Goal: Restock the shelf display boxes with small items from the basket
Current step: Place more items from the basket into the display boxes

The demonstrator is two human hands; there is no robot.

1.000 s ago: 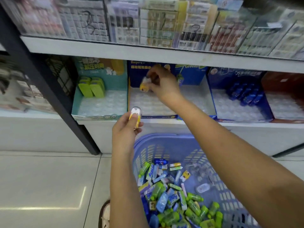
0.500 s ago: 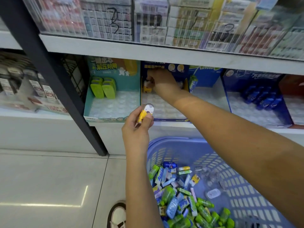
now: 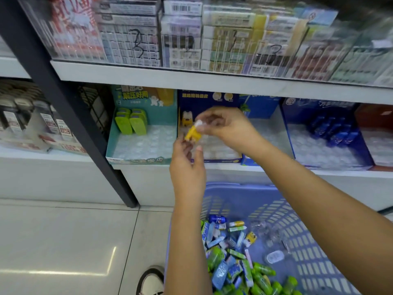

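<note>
A small yellow item with a white cap (image 3: pixel 193 133) hangs in front of the dark blue display box (image 3: pixel 214 160) on the lower shelf. My right hand (image 3: pixel 227 128) pinches it at the white cap. My left hand (image 3: pixel 187 165) is just below, fingers loosely spread at the item's lower end and not clasping it. Another yellow item (image 3: pixel 187 121) stands at the back left of that box. The blue basket (image 3: pixel 234 186) sits on the floor under my arms, with several green, blue and yellow small items (image 3: pixel 231 258) piled in it.
A teal display box (image 3: pixel 138 160) with green items (image 3: pixel 131 124) stands to the left, a blue box (image 3: pixel 331 167) with blue items (image 3: pixel 331 130) to the right. A black shelf post (image 3: pixel 70 107) slants at left. Packed boxes fill the upper shelf (image 3: pixel 191 78). My shoe (image 3: pixel 152 282) shows below.
My right hand left the first yellow item at the back of the box and came forward. It took the second yellow item from my left hand, whose fingers loosened.
</note>
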